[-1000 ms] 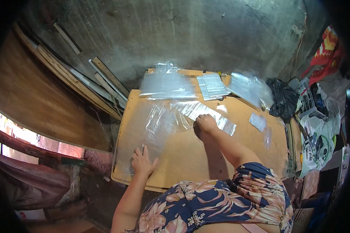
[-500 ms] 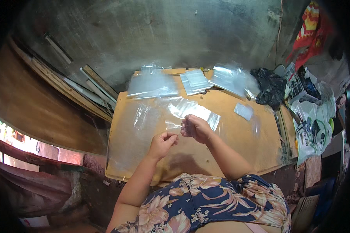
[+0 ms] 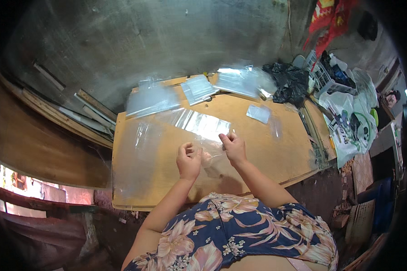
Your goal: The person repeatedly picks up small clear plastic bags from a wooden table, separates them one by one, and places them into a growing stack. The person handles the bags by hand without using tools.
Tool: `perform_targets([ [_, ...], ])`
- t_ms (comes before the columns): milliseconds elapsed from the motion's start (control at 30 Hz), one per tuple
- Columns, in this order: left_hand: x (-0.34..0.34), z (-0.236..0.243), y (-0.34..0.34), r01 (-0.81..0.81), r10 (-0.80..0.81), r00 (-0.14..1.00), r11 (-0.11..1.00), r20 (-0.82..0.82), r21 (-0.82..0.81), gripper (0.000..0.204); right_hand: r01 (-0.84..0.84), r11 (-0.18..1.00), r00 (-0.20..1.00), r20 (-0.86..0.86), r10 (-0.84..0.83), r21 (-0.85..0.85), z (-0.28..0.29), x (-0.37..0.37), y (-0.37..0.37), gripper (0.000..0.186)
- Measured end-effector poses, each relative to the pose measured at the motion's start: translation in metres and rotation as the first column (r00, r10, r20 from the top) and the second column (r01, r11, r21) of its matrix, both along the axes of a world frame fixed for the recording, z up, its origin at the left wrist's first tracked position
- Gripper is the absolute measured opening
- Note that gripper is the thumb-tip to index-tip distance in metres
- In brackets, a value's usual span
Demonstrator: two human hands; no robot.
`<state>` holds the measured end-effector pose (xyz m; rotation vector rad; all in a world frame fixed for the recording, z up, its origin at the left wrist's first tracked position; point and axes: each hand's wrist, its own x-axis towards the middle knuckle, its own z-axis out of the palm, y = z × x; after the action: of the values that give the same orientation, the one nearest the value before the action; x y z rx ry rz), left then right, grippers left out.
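A thin, clear plastic bag (image 3: pixel 208 152) is stretched between my hands above the wooden board (image 3: pixel 271 153). My left hand (image 3: pixel 188 160) has its fingers curled on the bag's left side. My right hand (image 3: pixel 231 149) pinches the other side between thumb and fingers. Just beyond them lies a strip of shiny clear plastic bags (image 3: pixel 203 123). A large transparent sheet (image 3: pixel 135 160) lies flat on the board's left part, and a small whitish packet (image 3: pixel 257 114) is to the right of the strip.
Stacks of plastic sheets (image 3: pixel 151 101) line the board's back. A black bag (image 3: pixel 285 81), a grey crate (image 3: pixel 330 79) and white bags (image 3: pixel 350 126) crowd the right. Wooden planks (image 3: pixel 68 113) lean at the left; a red cloth (image 3: pixel 325 20) hangs on the wall.
My left hand has left the board and come up toward the right hand, its fingers now curled. The right hand has drawn back from the strip with a clear bag. The view has shifted.
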<state>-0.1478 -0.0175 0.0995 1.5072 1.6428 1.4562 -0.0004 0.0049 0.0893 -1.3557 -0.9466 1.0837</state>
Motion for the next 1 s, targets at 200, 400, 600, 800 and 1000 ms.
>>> perform_targets([
  [200, 0.019, -0.007, -0.016, 0.48, -0.478, 0.877, 0.872, 0.04, -0.098, 0.031, -0.036, 0.989, 0.941, -0.328, 0.082, 0.143, 0.013, -0.027, -0.034, 0.034],
  [400, 0.018, -0.024, -0.018, 0.406, -0.334, 0.889, 0.891, 0.313, -0.202, 0.035, -0.077, 0.995, 0.94, -0.327, 0.094, 0.065, 0.013, -0.02, -0.043, 0.036],
  [600, -0.008, 0.002, 0.014, 0.343, -0.008, 0.785, 0.838, 0.619, -0.425, 0.041, 0.26, 0.965, 0.913, -0.32, -0.252, -0.018, 0.004, 0.015, -0.029, 0.036],
  [800, 0.039, -0.018, -0.022, 0.518, -0.001, 0.732, 0.651, 0.681, -0.556, 0.062, 0.253, 0.929, 0.934, -0.319, -0.162, 0.269, 0.01, 0.002, -0.036, 0.036],
  [1000, 0.04, -0.036, -0.024, 0.651, -0.033, 0.709, 0.416, 0.705, -0.635, 0.037, 0.25, 0.835, 0.967, -0.088, -0.239, 0.49, 0.012, 0.024, -0.044, 0.036],
])
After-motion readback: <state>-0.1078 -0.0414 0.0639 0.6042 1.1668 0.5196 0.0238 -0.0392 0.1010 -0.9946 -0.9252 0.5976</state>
